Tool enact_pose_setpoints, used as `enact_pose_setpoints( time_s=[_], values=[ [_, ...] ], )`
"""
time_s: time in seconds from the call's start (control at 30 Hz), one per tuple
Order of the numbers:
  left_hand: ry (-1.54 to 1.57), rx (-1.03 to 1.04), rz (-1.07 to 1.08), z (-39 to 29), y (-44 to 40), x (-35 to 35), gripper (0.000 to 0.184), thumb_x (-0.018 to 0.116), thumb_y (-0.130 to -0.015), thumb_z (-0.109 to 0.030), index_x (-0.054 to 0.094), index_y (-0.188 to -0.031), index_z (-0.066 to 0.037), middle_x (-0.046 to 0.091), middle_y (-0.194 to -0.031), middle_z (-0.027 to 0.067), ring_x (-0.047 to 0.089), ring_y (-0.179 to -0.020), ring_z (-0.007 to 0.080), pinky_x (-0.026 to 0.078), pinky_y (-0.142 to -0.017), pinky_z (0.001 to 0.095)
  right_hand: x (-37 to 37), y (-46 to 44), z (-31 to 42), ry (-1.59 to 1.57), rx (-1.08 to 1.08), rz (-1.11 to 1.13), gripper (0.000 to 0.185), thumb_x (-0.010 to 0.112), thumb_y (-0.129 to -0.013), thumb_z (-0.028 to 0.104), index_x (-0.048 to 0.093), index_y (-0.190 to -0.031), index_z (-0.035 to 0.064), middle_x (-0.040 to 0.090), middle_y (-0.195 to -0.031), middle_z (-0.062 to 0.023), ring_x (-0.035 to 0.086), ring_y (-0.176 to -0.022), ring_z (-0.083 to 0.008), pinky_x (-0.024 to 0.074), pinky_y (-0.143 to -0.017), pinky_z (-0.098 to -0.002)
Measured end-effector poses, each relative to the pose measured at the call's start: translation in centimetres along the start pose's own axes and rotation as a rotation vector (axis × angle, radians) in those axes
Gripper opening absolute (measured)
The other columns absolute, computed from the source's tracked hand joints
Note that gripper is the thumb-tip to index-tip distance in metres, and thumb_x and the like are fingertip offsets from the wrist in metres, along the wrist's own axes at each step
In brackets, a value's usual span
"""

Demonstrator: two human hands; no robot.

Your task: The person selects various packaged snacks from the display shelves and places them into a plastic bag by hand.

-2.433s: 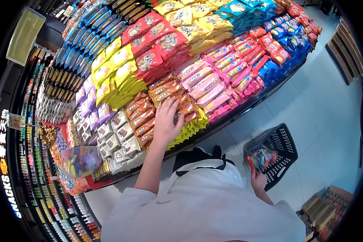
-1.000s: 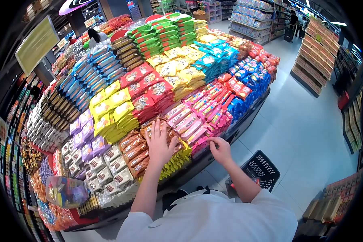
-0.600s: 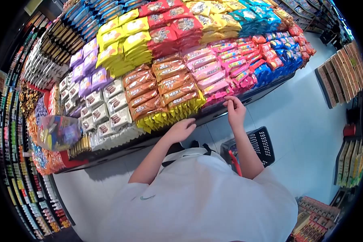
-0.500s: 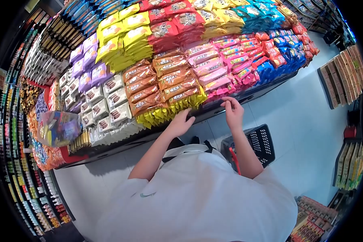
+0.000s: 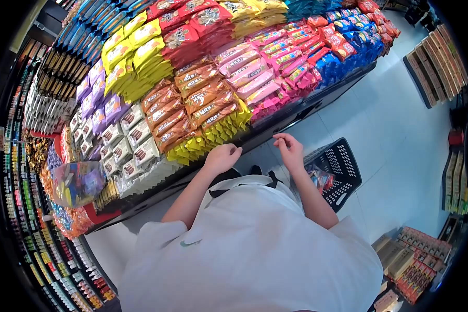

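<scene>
Half-open, holding nothing visible, the left hand (image 5: 223, 157) hovers just beside yellow packets (image 5: 228, 128) at center frame, the right hand (image 5: 289, 151) near a black basket (image 5: 342, 169). Brown bars (image 5: 208, 97), upper center, likely suit light handling from above.

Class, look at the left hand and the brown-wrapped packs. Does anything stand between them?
Yes: a strip of yellow packets lies between the left hand and the brown-wrapped packs. Nothing visible hangs above it, so reaching over it looks possible.
</scene>
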State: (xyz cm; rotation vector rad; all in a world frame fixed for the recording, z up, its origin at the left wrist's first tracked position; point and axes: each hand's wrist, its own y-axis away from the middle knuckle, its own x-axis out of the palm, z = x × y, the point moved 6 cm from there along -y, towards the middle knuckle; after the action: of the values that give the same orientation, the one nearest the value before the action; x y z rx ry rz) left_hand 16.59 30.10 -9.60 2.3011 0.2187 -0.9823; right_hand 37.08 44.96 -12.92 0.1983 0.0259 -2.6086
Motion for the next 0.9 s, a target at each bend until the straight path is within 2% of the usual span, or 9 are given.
enact_pose_setpoints(
  time_s=[0.1, 0.17, 0.3, 0.37, 0.5, 0.57, 0.6, 0.73, 0.9],
  values=[
    [-0.124, -0.028, 0.103, 0.9, 0.3, 0.9, 0.048, 0.053, -0.096, -0.047, 0.074, -0.108, -0.005, 0.074, -0.099, 0.019, 0.069, -0.099, 0.0373, 0.054, -0.089, 0.0455, 0.9, 0.7, -0.4, 0.03, 0.054, 0.092, 0.019, 0.058, -0.097, 0.013, 0.072, -0.108, 0.0049, 0.074, -0.085, -0.0073, 0.071, -0.08, -0.0149, 0.0542, -0.076, -0.0285],
    [-0.124, -0.057, 0.093, 1.9, 0.7, 1.0, 0.048, 0.053, -0.096, -0.047, 0.074, -0.108, -0.006, 0.074, -0.099, 0.0187, 0.069, -0.099, 0.037, 0.054, -0.089, 0.0456, 1.9, 0.6, 0.2, 0.197, 0.077, 0.244, 0.021, 0.059, -0.097, 0.018, 0.071, -0.11, 0.0064, 0.075, -0.092, -0.0105, 0.072, -0.084, -0.0207, 0.0553, -0.078, -0.0319],
    [-0.1, -0.125, 0.009, 3.9, 2.1, -0.3, 0.047, 0.053, -0.096, -0.047, 0.075, -0.109, -0.008, 0.074, -0.1, 0.0177, 0.07, -0.1, 0.0359, 0.054, -0.089, 0.0453, 5.0, 0.4, 1.1, 0.332, 0.143, 0.475, 0.022, 0.059, -0.094, 0.018, 0.071, -0.108, 0.0068, 0.073, -0.098, -0.0129, 0.071, -0.089, -0.0276, 0.0554, -0.082, -0.0364],
    [-0.115, -0.132, -0.033, 5.1, 2.4, -0.9, 0.045, 0.053, -0.097, -0.046, 0.075, -0.106, -0.008, 0.074, -0.098, 0.0176, 0.07, -0.098, 0.0362, 0.055, -0.086, 0.0453, 7.4, 0.4, 2.6, 0.412, -0.067, 0.608, 0.021, 0.058, -0.089, 0.014, 0.071, -0.104, 0.0057, 0.071, -0.1, -0.0147, 0.069, -0.094, -0.0322, 0.0546, -0.084, -0.041],
    [-0.097, -0.156, -0.18, 6.1, 2.7, -1.9, 0.041, 0.054, -0.097, -0.042, 0.074, -0.099, -0.006, 0.072, -0.091, 0.0199, 0.07, -0.09, 0.039, 0.055, -0.082, 0.0477, 12.5, 0.4, 5.1, 0.388, -0.224, 0.681, 0.02, 0.057, -0.085, 0.011, 0.07, -0.1, 0.0054, 0.069, -0.1, -0.0161, 0.066, -0.098, -0.0349, 0.0529, -0.087, -0.0441],
    [-0.081, -0.133, -0.24, 6.3, 2.4, -2.1, 0.04, 0.055, -0.096, -0.04, 0.074, -0.094, -0.006, 0.072, -0.088, 0.0205, 0.07, -0.087, 0.0395, 0.055, -0.082, 0.0484, 15.1, 0.3, 5.7, 0.368, -0.391, 0.725, 0.02, 0.057, -0.085, 0.011, 0.069, -0.099, 0.0051, 0.068, -0.097, -0.0164, 0.064, -0.1, -0.0352, 0.0514, -0.09, -0.0442],
    [-0.082, -0.1, -0.286, 6.6, 2.1, -2.0, 0.036, 0.057, -0.093, -0.037, 0.075, -0.088, -0.007, 0.072, -0.084, 0.0198, 0.07, -0.083, 0.039, 0.056, -0.079, 0.0488, 16.3, 0.3, 5.6, 0.42, -0.425, 0.775, 0.025, 0.057, -0.086, 0.012, 0.068, -0.107, 0.0048, 0.066, -0.103, -0.0169, 0.061, -0.105, -0.036, 0.0484, -0.096, -0.0461],
    [-0.144, -0.05, -0.428, 7.6, 1.7, -1.6, 0.031, 0.059, -0.091, -0.033, 0.075, -0.083, -0.007, 0.071, -0.076, 0.0205, 0.071, -0.073, 0.0385, 0.058, -0.071, 0.0504, 18.8, -0.2, 4.3, 0.677, -0.425, 0.78, 0.039, 0.061, -0.086, 0.017, 0.062, -0.122, 0.0041, 0.061, -0.115, -0.0212, 0.055, -0.113, -0.0407, 0.0448, -0.099, -0.0519],
    [-0.18, -0.065, -0.527, 8.2, 1.1, -1.8, 0.03, 0.061, -0.09, -0.032, 0.073, -0.08, -0.008, 0.07, -0.074, 0.0203, 0.07, -0.07, 0.0384, 0.058, -0.068, 0.0505, 19.9, -0.3, 4.0, 0.686, -0.445, 0.697, 0.039, 0.061, -0.086, 0.02, 0.061, -0.122, 0.0028, 0.061, -0.113, -0.0239, 0.056, -0.111, -0.0432, 0.0449, -0.098, -0.0533]
  ],
)
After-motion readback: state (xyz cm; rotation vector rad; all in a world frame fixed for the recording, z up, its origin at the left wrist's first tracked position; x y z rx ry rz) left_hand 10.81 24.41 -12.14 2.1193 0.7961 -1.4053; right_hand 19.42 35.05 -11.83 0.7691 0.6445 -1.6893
